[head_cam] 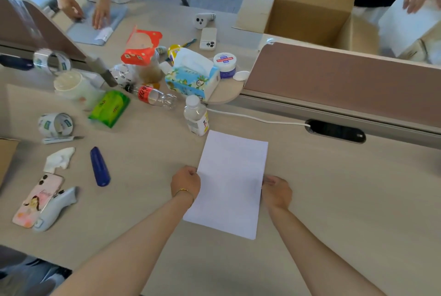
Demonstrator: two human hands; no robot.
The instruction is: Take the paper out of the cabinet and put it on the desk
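A: Where's the paper point(232, 183) now?

B: Out on the bench point(346, 200), in the bare patch just in front of the bottle point(196, 114). It looks flat, or very nearly so; I can't tell whether the far end has fully settled. No cabinet is in view.

A: And the hands?

B: The left hand point(186, 182) has its fingers point(192, 171) pinched on the left long edge, about midway. The right hand point(276, 190) pinches the opposite edge, at about the same height. Both are grasping the sheet, not let go.

A: How would you expect it to handle?

B: Very light, thin and floppy, I'd judge. A single sheet has no stiffness to speak of, so held by one corner it would droop and flap. Two opposite edges, as here, keep it taut.

A: Fragile?

B: It creases easily under a hard pinch, and it slides readily on this smooth top. A light grip at the edges should do.

A: Any hazard close by?

B: The bottle stands right at the far left corner. A nudge forward could tip it.
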